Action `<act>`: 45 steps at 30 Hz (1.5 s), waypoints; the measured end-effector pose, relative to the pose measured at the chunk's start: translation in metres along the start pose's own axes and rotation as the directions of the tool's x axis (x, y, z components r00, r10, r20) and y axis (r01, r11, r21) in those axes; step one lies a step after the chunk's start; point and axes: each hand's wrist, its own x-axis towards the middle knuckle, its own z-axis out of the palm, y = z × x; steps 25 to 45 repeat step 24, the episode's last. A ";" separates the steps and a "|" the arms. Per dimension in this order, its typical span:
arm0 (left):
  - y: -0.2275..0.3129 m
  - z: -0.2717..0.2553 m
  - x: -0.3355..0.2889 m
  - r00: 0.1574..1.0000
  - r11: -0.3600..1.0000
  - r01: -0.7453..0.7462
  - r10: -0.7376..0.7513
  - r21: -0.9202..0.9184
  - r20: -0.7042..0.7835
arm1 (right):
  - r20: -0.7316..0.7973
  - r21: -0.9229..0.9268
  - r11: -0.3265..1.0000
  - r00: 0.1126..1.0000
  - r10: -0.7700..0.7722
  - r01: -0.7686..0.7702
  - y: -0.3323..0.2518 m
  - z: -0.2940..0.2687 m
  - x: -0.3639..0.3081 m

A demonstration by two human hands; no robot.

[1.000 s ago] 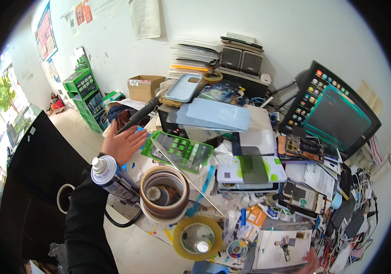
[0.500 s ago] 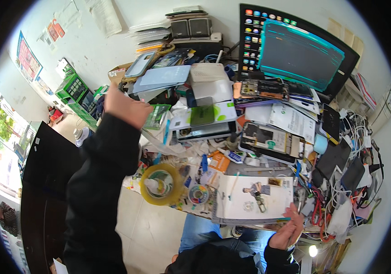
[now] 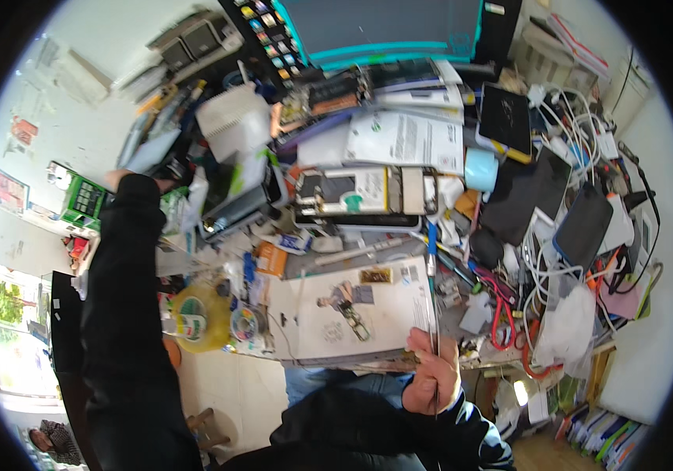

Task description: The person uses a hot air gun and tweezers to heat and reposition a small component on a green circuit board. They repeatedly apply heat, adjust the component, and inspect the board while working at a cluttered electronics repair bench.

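I see a cluttered desk (image 3: 462, 363) with a white mat (image 3: 352, 310) at its near edge. My right hand (image 3: 431, 377) pinches that mat's near right corner, fingers closed on it. My left hand (image 3: 119, 176) reaches far left into blurred clutter; I cannot tell its grip.

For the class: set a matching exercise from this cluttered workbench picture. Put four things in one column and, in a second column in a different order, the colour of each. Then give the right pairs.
Things
1. roll of tape near the desk's front edge
2. cup right of the opened phone
3. wire loop right of the white work mat
4. component box at far left

Colours
A. red
B. green
C. yellow
D. light blue

Pairs: 1-C, 2-D, 3-A, 4-B
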 end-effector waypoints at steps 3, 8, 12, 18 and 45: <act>0.006 0.000 0.002 0.998 0.997 0.057 -0.058 -0.046 -0.027 | 0.053 0.035 0.999 0.998 0.024 -0.026 0.000 -0.002 0.001; 0.020 0.000 -0.022 0.998 1.000 -0.017 0.018 -0.015 0.054 | 0.071 -0.027 1.000 0.997 0.005 -0.003 -0.002 -0.001 0.009; 0.039 0.010 -0.106 0.996 1.000 0.030 -0.030 -0.006 0.087 | 0.081 0.031 0.960 0.958 0.274 -0.278 -0.015 -0.009 0.010; -0.025 -0.044 -0.362 0.405 0.479 -0.864 0.476 0.156 0.780 | -0.059 0.206 0.940 0.956 0.289 -0.271 -0.031 -0.021 0.025; -0.096 -0.046 -0.481 0.049 0.579 -0.787 -0.288 0.214 0.957 | 0.567 -0.117 0.982 0.801 0.190 -0.150 -0.068 -0.073 0.080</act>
